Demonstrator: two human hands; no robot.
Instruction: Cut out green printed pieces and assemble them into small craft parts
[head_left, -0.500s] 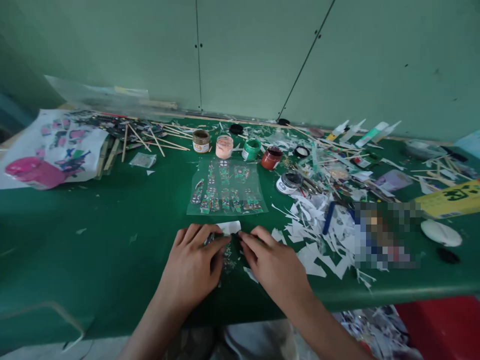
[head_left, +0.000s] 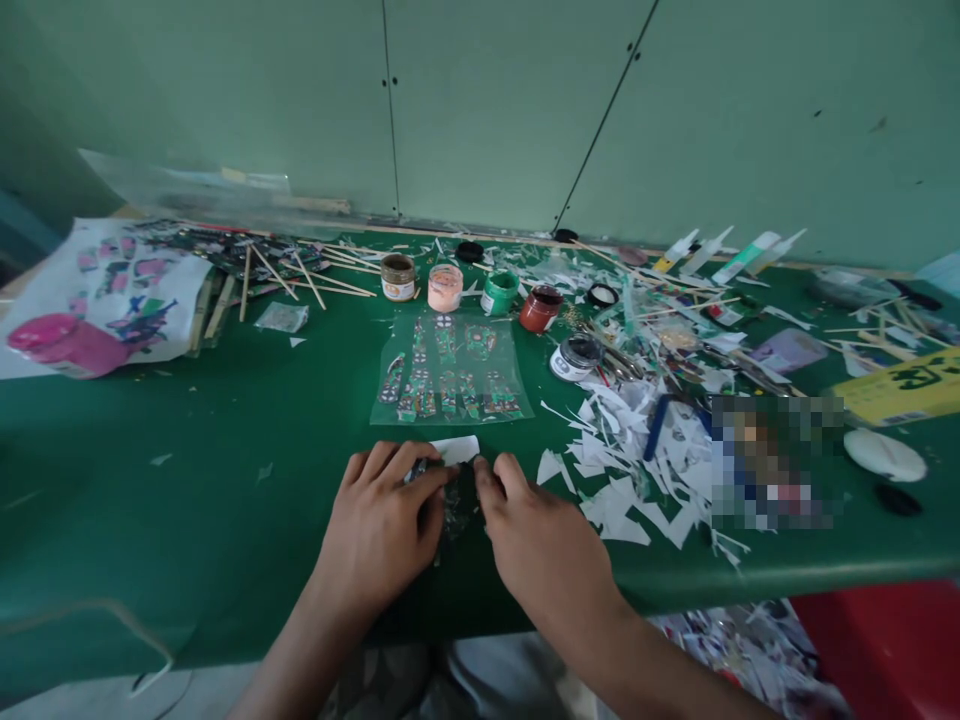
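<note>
Compared with half a second ago, the right hand (head_left: pixel 544 530) has curled in more, its fingers tucked together and its knuckles turned towards the left hand (head_left: pixel 386 520), while the left hand has kept nearly the same pose. The white paper piece (head_left: pixel 459 450) lies just beyond the fingertips of both hands, its near edge partly covered by the left fingers, and it now looks flatter. A loose white scrap that showed beside the right thumb is out of sight, perhaps under that hand. The left fingers are bent and close together, pressing down by a dark piece (head_left: pixel 420 468); whether either hand pinches something is hidden. My judgement is that the left hand steadies the small work and the right makes the finer adjustment. Tiny clear scraps (head_left: pixel 454 510) lie on the tabletop (head_left: pixel 225 480) between the hands; the clear sheet (head_left: pixel 508 350) with patterned pieces, lying beyond them, and the white cuttings (head_left: pixel 611 505), right of the right hand, appear unchanged.
</note>
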